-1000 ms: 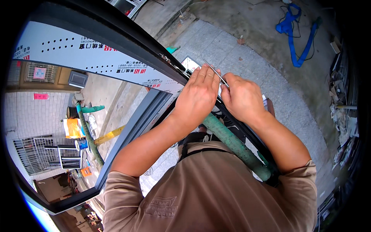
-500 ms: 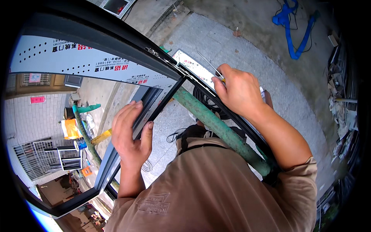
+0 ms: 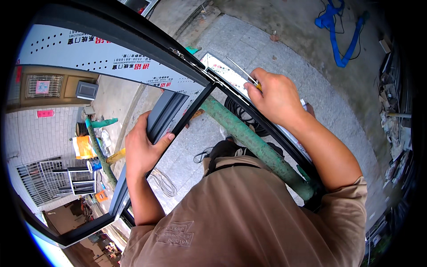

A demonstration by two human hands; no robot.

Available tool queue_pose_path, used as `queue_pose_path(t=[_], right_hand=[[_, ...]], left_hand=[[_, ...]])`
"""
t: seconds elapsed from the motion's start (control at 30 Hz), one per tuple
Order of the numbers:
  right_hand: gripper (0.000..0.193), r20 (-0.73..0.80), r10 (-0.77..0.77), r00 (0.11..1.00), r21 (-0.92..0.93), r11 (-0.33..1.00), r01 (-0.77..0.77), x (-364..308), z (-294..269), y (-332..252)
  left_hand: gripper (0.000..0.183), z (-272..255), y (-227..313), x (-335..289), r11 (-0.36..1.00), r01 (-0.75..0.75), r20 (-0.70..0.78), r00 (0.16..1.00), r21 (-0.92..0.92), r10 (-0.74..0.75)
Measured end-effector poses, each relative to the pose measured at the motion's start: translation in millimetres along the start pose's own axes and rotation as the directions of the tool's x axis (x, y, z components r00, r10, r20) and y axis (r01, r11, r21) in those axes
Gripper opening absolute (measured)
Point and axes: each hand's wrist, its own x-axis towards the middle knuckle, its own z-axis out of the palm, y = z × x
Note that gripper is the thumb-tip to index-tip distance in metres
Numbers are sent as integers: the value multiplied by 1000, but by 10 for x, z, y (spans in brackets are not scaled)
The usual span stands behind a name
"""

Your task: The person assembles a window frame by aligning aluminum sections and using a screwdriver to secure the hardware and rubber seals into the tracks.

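Observation:
My right hand (image 3: 280,98) is closed round the yellow handle of a screwdriver (image 3: 242,69), whose thin metal shaft points up and left over the frame's edge. On the other side, my left hand (image 3: 144,147) grips the grey bar of a dark window frame (image 3: 169,113), thumb on the near side; its fingertips are hidden behind the bar. White printed protective film (image 3: 106,55) covers the broad face of the frame. At the corner between my hands runs a strip of metal hardware (image 3: 187,58).
A worn green pipe (image 3: 253,138) passes under the frame in front of my body. Coiled black cable (image 3: 238,109) and a pale coil of cord (image 3: 163,182) lie on the paving. A blue strap (image 3: 333,35) lies at the far right; scrap (image 3: 396,133) lines the right edge.
My left hand has gone from resting with extended fingers on the grey bar to wrapping round it. The frame has shifted slightly in view. My right hand keeps the screwdriver nearly in place.

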Motion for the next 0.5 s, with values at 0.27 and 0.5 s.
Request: queue_pose_path(t=[0.27, 0.5], right_hand=[[31, 36, 25, 999, 57, 998, -27, 2, 30, 36], [34, 35, 27, 999, 40, 999, -28, 11, 18, 38]], left_hand=[[72, 58, -78, -38, 999, -7, -16, 1000, -40, 7], [74, 46, -96, -32, 1000, 10, -8, 1000, -18, -10]])
